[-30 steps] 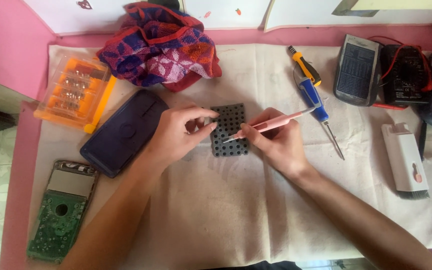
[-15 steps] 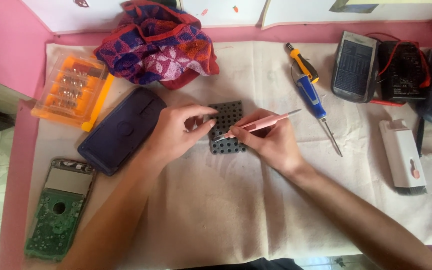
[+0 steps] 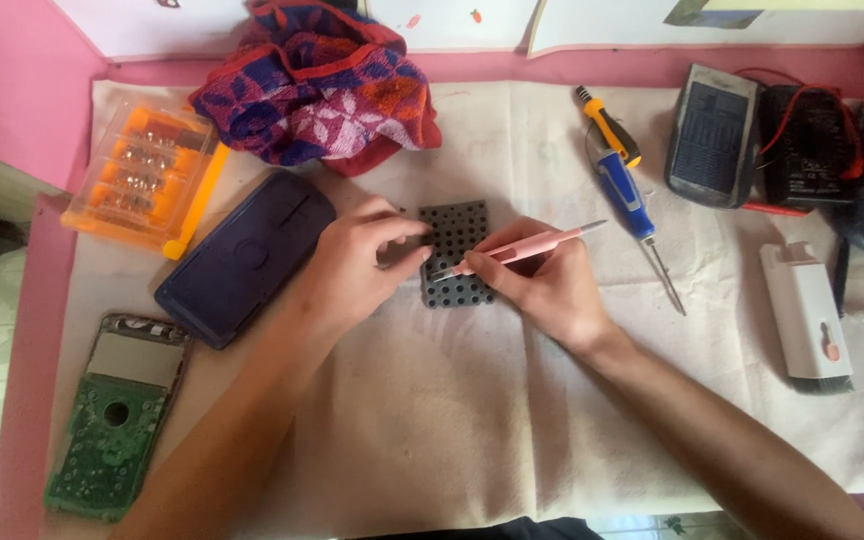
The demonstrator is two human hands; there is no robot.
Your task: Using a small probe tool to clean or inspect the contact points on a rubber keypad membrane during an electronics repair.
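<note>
Head view, looking straight down on both hands at the middle of a counter [image 3: 572, 430] under a pale cloth. Right hand [image 3: 550, 290] curled shut around a slim pink tool [image 3: 527, 246], held like a pen, metal tip pointing left and resting at the right edge of a dark keypad mat [image 3: 455, 252]. Left hand [image 3: 360, 268] half closed, thumb and forefinger pinched at the mat's left edge; whether anything small sits between those fingertips cannot be told. Mat lying flat on the cloth between the two hands, rows of round buttons facing up, partly covered by the fingers.

Just left of the left hand, a dark blue casing shell [image 3: 244, 258], lying at an angle. Further left and lower, near the counter's edge, a green circuit board [image 3: 114, 420] in its frame. Above that, an orange bit case [image 3: 144, 178] with a clear lid. At the top centre, a bunched patterned cloth [image 3: 317, 82] in red, blue and purple.

Right of the right hand, a blue-handled screwdriver [image 3: 634, 215] with its shaft pointing down and right, and just above it a smaller yellow-and-black screwdriver [image 3: 609, 128]. Further right, a grey device [image 3: 712, 135] with a ribbed face, beside a black pack with red wires [image 3: 808, 145]. Below these, well apart from the hands, a white cleaning brush [image 3: 805, 315] with dark bristles at its lower end.
</note>
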